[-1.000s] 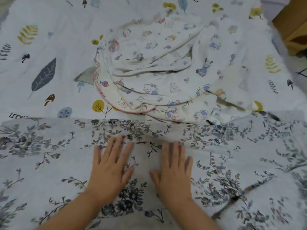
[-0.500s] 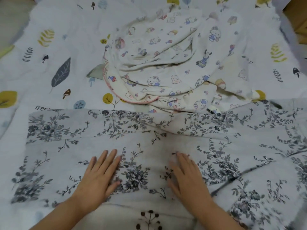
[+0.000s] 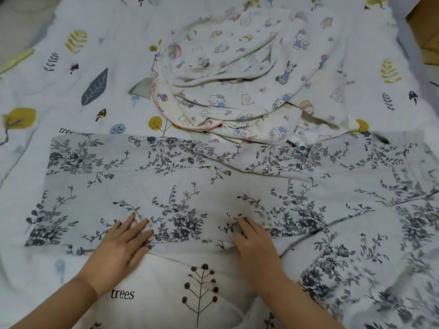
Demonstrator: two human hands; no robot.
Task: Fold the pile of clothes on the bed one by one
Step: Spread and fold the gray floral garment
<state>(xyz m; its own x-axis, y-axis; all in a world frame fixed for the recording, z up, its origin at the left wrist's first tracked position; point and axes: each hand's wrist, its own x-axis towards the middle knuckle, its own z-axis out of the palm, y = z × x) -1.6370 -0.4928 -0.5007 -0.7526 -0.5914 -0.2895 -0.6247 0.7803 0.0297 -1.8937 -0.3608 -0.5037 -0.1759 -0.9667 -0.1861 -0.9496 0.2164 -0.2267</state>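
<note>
A grey floral cloth (image 3: pixel 213 181) lies spread flat across the bed in front of me, its right part still rumpled toward the lower right. My left hand (image 3: pixel 121 243) rests palm down on the cloth's near edge, fingers together. My right hand (image 3: pixel 255 241) lies on the same edge a little to the right, its fingers curled at the fabric; whether they pinch it I cannot tell. Behind the cloth sits a crumpled white cartoon-print garment (image 3: pixel 242 77) with pink trim.
The bed is covered by a white sheet (image 3: pixel 59 91) printed with leaves, mushrooms and the word "trees". A brown cardboard box (image 3: pixel 425 29) stands at the upper right, beyond the bed's edge. A pale floor strip shows at the upper left.
Both hands slid back toward me across the floral cloth, from its middle to its near edge. More of the cloth's far part and the printed sheet below now show.
</note>
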